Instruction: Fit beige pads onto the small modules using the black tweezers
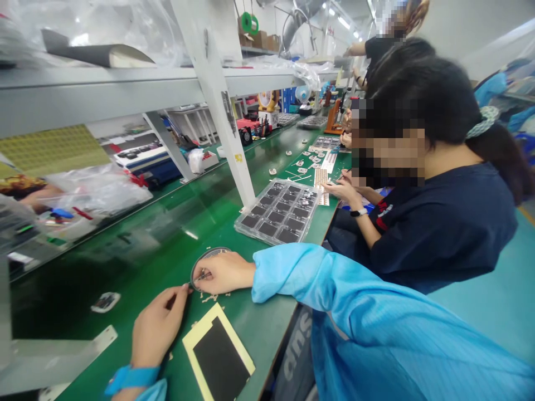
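Note:
My right hand (223,272), in a blue sleeve, is closed in a pinch around thin metal tweezers (203,274) over a round dark-rimmed dish (214,252). My left hand (157,323), with a blue band at the wrist, has its thumb and forefinger pressed together at the dish's left edge; what they hold is too small to name. Small pale pieces (209,298) are scattered just below the dish. Nearer to me lies a yellow sheet with a black rectangle (221,359) on it.
Clear trays with dark square parts (278,211) sit beyond my right hand, beside a white shelf post (221,106). A small white part (106,302) lies at the left. A co-worker (434,211) sits at the right, hands over the bench.

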Motion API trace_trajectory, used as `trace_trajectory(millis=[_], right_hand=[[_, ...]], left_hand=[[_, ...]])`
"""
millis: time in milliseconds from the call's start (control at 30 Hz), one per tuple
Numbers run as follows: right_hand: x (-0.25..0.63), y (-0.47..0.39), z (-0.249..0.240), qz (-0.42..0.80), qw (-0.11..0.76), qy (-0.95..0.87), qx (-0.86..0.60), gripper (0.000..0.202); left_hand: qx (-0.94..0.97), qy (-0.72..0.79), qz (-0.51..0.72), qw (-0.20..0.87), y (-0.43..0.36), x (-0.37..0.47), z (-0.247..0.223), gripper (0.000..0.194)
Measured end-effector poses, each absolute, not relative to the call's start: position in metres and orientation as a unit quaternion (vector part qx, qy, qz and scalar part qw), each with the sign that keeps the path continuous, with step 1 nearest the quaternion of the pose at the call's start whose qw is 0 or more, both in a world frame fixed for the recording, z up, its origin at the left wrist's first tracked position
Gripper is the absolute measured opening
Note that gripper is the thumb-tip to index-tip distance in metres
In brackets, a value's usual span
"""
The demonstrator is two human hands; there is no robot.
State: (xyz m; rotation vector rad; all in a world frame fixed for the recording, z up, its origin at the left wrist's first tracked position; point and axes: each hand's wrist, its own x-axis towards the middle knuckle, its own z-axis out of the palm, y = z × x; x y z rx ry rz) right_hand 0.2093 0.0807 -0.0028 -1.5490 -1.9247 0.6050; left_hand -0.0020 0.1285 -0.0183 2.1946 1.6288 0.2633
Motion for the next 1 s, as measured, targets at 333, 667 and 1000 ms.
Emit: trace_trajectory(millis=[333,667,1000], right_hand=[[0.212,0.083,0.001,0.249,0.292,-0.723,-0.575,0.023],[0.210,0.086,-0.008,0.240,0.281,-0.748,-0.552,0.030],[0.208,0.079,0.001,0.256,0.264,-0.755,-0.542,0.031]], left_hand=[[0.784,0.577,0.107,0.204,0.132,-0.003,-0.021,0.046],[0.780,0.583,0.110,0.200,0.134,-0.003,-0.023,0.051],[0.776,0.587,0.100,0.207,0.137,-0.006,-0.025,0.052]])
